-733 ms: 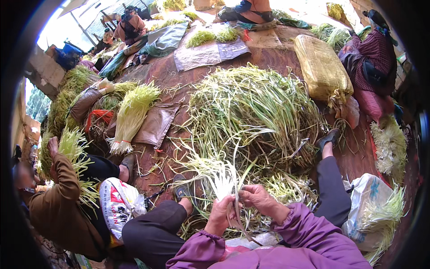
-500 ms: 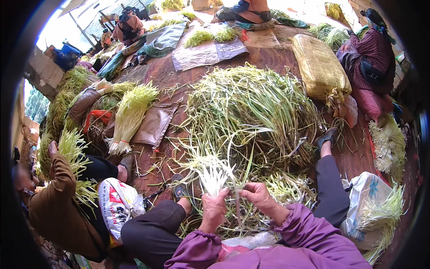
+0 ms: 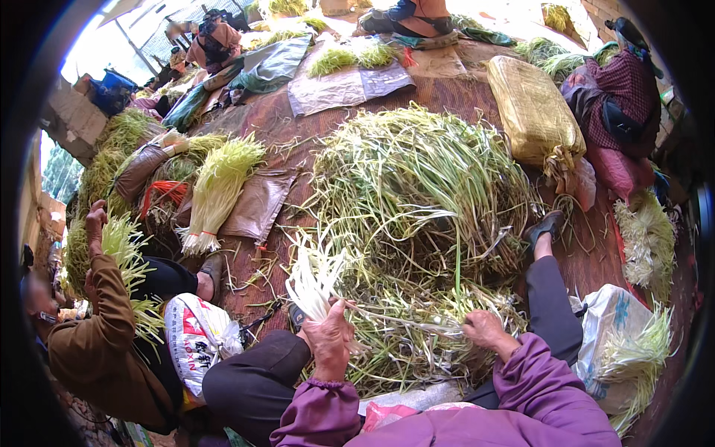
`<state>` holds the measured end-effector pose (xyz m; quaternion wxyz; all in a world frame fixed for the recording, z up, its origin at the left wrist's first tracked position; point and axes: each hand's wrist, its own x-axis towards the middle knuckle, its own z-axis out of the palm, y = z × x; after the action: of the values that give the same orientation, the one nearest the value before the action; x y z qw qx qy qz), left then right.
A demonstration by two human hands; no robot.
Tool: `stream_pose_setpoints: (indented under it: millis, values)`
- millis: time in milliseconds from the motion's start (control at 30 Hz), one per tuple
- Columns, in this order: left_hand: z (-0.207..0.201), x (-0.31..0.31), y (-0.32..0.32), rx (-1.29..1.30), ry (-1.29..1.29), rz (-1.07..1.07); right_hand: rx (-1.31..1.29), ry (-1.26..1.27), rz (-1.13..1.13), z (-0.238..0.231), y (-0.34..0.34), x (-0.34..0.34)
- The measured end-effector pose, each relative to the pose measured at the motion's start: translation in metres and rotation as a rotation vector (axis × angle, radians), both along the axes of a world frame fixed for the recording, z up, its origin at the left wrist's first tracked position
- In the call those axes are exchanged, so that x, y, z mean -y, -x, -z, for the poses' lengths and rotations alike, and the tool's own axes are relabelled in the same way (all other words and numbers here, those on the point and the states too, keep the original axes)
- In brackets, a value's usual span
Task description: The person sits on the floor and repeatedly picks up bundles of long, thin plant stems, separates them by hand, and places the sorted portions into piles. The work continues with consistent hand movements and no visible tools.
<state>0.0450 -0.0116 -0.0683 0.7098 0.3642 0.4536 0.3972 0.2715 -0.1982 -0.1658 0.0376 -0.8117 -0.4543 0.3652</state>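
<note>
My left hand [image 3: 331, 339] is closed around a bunch of pale white stalks [image 3: 314, 276] that look like blanched chives or garlic shoots. Their white ends fan upward from the fist. To the right, my right hand [image 3: 489, 330] is closed on a thin pale stalk [image 3: 406, 320], which stretches between the two hands. Below both hands lies a litter of loose yellow-green leaves [image 3: 417, 357]. Just beyond them rises a large tangled heap of long green stalks [image 3: 424, 194].
A tied bundle of stalks [image 3: 220, 190] lies on a brown sheet at left. Close by on my left, a person in a brown sleeve [image 3: 112, 305] handles more stalks. A yellow woven sack [image 3: 535, 112] stands beyond the heap, and a white bag [image 3: 607, 335] is at my right.
My hands have moved apart: the left, holding the white bunch, went left, and the right went right with a thin stalk. The neighbour's hand rose.
</note>
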Motion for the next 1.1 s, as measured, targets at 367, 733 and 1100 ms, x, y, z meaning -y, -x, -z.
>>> stream_pose_setpoints:
  millis: [367,733,1100]
  values:
    - [0.007,0.003,-0.009,-0.107,-0.034,0.025,-0.146,-0.765,0.085,-0.033,0.025,-0.066]
    - [0.0,0.013,-0.015,-0.04,0.004,-0.01,-0.34,-1.044,0.133,-0.061,0.094,-0.104]
    - [0.009,0.012,-0.014,-0.026,0.029,0.03,-0.565,-0.72,0.126,-0.065,0.084,-0.095]
